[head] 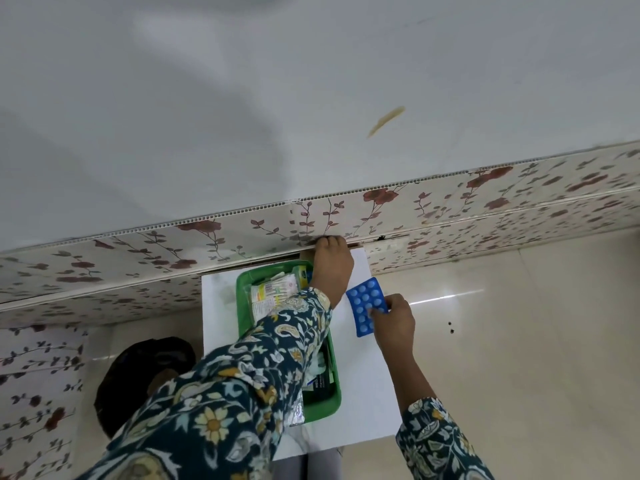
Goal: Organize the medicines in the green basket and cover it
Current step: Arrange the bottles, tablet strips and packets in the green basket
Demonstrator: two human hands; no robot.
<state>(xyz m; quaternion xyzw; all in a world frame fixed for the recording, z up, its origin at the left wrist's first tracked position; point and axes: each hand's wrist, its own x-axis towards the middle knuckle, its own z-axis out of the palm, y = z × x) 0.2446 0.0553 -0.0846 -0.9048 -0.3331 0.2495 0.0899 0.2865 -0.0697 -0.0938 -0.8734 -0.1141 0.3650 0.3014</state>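
Green basket (244,306) on a white worktop (363,375); blue blister pack (366,303); dark teal sleeve (221,393) with cream and yellow flowers; wall panel (450,202) with red roses

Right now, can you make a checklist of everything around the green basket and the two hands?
Surface: white board under the basket.
Job's things: green basket holds medicine packets; no cover on it.
Clutter: dark round object on the floor.
Grippers: left hand reaches past the basket to the floral panel; right hand holds a blue blister pack.
Cables: nothing seen.
Surroundings: pale wall, glossy floor tiles.
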